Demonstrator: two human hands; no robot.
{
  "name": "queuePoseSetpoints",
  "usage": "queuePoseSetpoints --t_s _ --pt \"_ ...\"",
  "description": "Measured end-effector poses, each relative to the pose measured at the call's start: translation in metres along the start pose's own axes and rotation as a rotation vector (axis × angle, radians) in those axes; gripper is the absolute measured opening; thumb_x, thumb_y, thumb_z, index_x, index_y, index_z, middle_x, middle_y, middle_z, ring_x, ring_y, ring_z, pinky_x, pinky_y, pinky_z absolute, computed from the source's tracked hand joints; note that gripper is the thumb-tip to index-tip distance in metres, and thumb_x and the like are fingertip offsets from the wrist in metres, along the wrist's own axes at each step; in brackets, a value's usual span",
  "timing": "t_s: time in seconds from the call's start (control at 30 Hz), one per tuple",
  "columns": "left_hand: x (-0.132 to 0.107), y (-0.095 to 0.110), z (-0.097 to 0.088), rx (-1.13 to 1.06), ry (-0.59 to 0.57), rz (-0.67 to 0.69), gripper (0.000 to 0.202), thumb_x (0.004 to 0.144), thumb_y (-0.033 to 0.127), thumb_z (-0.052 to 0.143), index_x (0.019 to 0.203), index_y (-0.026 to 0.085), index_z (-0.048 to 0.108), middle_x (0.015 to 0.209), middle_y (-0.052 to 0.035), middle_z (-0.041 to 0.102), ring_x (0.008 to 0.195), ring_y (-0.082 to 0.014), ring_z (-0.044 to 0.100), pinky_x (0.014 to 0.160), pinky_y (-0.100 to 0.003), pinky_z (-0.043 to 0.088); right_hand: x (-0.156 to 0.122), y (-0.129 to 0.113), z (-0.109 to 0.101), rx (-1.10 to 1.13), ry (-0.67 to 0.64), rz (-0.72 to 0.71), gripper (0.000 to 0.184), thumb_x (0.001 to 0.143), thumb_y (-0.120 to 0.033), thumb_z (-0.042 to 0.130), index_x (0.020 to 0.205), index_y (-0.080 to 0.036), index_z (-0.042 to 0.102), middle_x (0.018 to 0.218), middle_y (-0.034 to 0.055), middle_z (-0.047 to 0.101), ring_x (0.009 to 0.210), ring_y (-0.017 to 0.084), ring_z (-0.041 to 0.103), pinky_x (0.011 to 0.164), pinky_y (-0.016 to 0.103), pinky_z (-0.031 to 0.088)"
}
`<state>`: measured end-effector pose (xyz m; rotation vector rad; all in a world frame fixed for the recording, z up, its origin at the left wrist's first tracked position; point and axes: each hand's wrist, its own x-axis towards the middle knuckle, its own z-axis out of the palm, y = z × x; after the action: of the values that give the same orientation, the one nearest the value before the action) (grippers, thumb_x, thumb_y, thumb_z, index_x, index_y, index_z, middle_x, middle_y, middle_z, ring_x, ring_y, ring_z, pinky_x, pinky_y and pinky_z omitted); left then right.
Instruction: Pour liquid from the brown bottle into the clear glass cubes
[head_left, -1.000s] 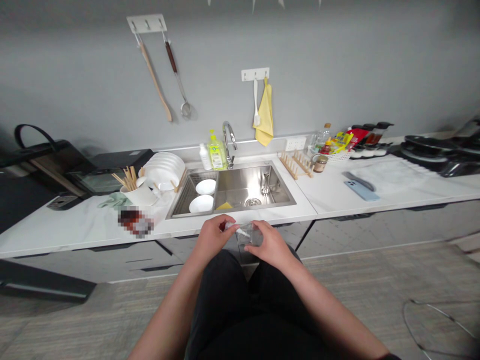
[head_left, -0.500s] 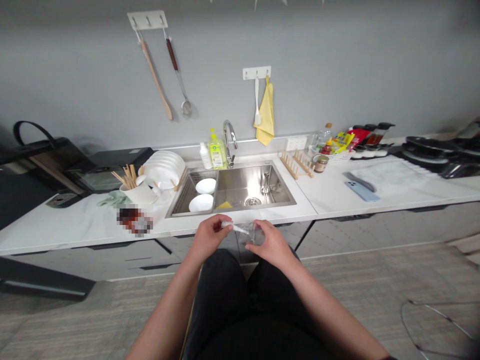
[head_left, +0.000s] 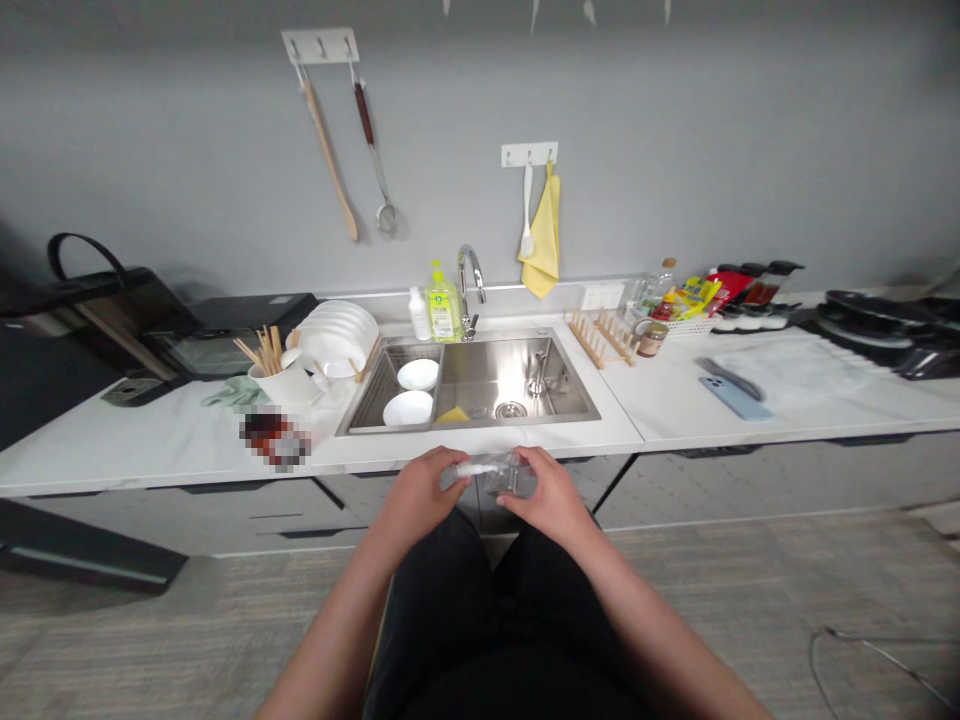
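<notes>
In front of the sink's near edge, my left hand [head_left: 426, 492] pinches a slim white stick-like piece [head_left: 475, 469] between thumb and fingers. It points right, and its exact kind I cannot make out. My right hand [head_left: 553, 492] is curled around a small clear container [head_left: 501, 482], thumb below and fingers above. The tip of the white piece lies at the container's left side; whether it is inside or in front I cannot tell. Both things are held in the air above my lap.
Behind my hands is a steel sink [head_left: 592, 412] with white bowls [head_left: 409, 408] in its left part. To the left stand stacked plates [head_left: 349, 325] and a chopstick holder [head_left: 283, 385]. A phone [head_left: 735, 398], wooden rack [head_left: 600, 342] and jar [head_left: 652, 340] are on the right.
The white piece has gone from slanting down to nearly level, and my left hand sits a little lower. The whole view has shifted slightly. Both hands keep their holds.
</notes>
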<state>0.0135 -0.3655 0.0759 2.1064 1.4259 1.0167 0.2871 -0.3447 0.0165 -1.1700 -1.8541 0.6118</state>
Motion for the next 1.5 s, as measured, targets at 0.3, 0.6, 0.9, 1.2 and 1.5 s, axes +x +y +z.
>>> queuePoseSetpoints --t_s 0.3,0.6,0.9,1.2,1.5 --pt "-0.015 -0.066 -0.067 0.017 0.202 -0.310 0.040 0.087 0.055 0.084 0.111 0.023 0.088 0.096 -0.0049 0.086 0.086 -0.0248 0.075 0.082 -0.036 0.060 0.003 0.045 0.007 0.125 0.034 0.030 0.072 0.077 -0.047 0.102 0.139 -0.026 0.071 0.129 0.0126 0.083 0.118 0.038 0.081 0.110 0.057 0.064" --pt "-0.012 -0.211 -0.113 0.341 0.692 -0.771 0.051 0.088 0.053 0.077 0.122 0.016 0.084 0.097 -0.0117 0.083 0.098 -0.0328 0.077 0.096 -0.043 0.060 0.025 0.078 -0.002 0.153 0.179 0.124 0.069 0.086 -0.059 0.094 0.141 -0.025 0.069 0.136 0.0155 0.082 0.123 0.038 0.079 0.110 0.058 0.064" --pt "0.015 -0.266 -0.095 0.559 0.729 -0.719 0.051 0.100 0.048 0.063 0.127 0.009 0.082 0.113 -0.0225 0.082 0.105 -0.0378 0.074 0.103 -0.050 0.058 0.017 0.100 -0.003 0.180 0.145 0.155 0.070 0.086 -0.060 0.096 0.142 -0.026 0.069 0.134 0.0133 0.081 0.120 0.037 0.078 0.112 0.059 0.063" --pt "0.018 -0.278 -0.090 0.671 0.706 -0.661 0.049 0.101 0.041 0.057 0.121 0.004 0.081 0.119 -0.0278 0.080 0.118 -0.0410 0.071 0.107 -0.051 0.056 0.018 0.102 -0.007 0.280 0.122 0.185 0.071 0.086 -0.059 0.098 0.144 -0.027 0.070 0.139 0.0134 0.080 0.127 0.037 0.078 0.121 0.058 0.060" --pt "0.015 -0.267 -0.090 0.677 0.687 -0.631 0.055 0.102 0.045 0.057 0.131 0.003 0.076 0.127 -0.0301 0.076 0.128 -0.0441 0.069 0.113 -0.054 0.055 0.017 0.101 -0.007 0.300 0.107 0.176 0.072 0.084 -0.062 0.099 0.141 -0.026 0.072 0.137 0.0139 0.080 0.123 0.036 0.078 0.119 0.058 0.061"
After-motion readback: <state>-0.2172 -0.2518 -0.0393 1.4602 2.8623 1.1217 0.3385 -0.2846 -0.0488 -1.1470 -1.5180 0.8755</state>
